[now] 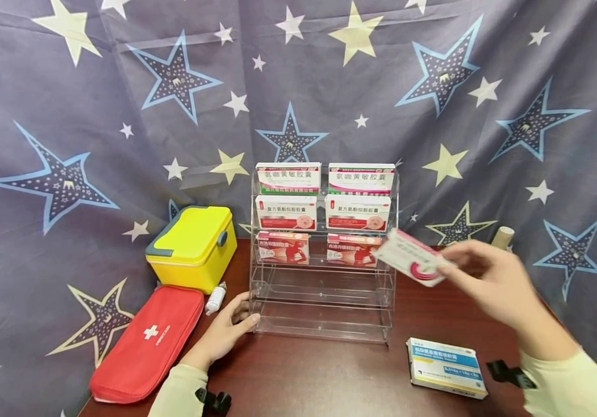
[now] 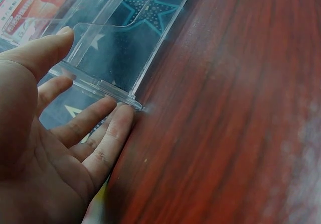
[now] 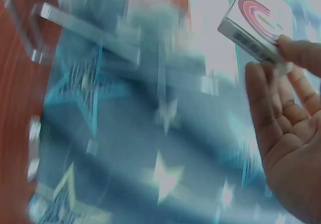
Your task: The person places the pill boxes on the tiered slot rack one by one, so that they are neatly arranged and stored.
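Observation:
My right hand (image 1: 497, 284) pinches a white medicine box (image 1: 410, 258) with a crimson curved mark by one end, between thumb and fingers. The box is tilted in the air beside the right edge of a clear tiered display rack (image 1: 324, 333); in the right wrist view the medicine box (image 3: 258, 18) shows a barcode on its edge. My left hand (image 1: 228, 327) rests against the rack's lower left side; in the left wrist view its fairly straight fingers (image 2: 108, 138) touch a bottom corner. Pairs of medicine boxes, including a red ibuprofen box (image 1: 284, 248), fill the upper three tiers.
A blue-and-white medicine box (image 1: 447, 368) lies on the dark red table (image 1: 324, 376) at front right. To the left are a yellow lidded case (image 1: 194, 249), a red first-aid pouch (image 1: 147, 341) and a small white bottle (image 1: 216, 298). A starry curtain (image 1: 298, 75) hangs behind.

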`<state>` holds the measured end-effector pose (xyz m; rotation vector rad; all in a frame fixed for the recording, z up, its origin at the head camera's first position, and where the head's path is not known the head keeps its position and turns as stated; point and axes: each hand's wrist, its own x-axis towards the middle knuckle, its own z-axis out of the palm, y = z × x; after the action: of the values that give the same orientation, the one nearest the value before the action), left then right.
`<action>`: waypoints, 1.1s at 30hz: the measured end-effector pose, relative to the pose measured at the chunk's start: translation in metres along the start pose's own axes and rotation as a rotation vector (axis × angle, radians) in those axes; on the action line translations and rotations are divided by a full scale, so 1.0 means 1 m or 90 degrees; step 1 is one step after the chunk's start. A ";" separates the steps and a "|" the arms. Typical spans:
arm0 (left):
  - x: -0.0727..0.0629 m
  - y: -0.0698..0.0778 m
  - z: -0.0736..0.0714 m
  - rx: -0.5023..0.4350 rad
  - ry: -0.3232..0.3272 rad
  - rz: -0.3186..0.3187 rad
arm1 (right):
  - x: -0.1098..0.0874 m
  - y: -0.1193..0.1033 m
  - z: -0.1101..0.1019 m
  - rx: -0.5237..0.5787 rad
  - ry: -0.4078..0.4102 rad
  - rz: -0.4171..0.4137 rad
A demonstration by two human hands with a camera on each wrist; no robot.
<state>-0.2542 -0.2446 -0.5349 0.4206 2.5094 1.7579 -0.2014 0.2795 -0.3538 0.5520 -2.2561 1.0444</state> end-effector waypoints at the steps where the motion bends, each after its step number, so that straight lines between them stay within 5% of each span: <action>1: 0.000 0.000 0.000 -0.001 0.000 0.000 | 0.008 -0.008 0.013 0.001 -0.024 -0.025; 10: 0.001 0.003 0.001 0.003 -0.006 0.005 | 0.054 -0.052 0.130 -0.120 -0.186 -0.183; 17: 0.000 0.002 0.002 -0.001 0.002 0.002 | 0.056 -0.063 0.199 -0.184 -0.265 -0.160; 24: 0.001 0.001 0.001 -0.008 0.003 0.005 | 0.051 -0.069 0.230 -0.191 -0.292 -0.138; 33: 0.003 -0.001 0.000 -0.005 -0.001 0.009 | 0.047 -0.066 0.236 -0.170 -0.289 -0.128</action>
<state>-0.2567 -0.2439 -0.5356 0.4402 2.5046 1.7708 -0.2766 0.0482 -0.4098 0.9509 -2.6035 0.5414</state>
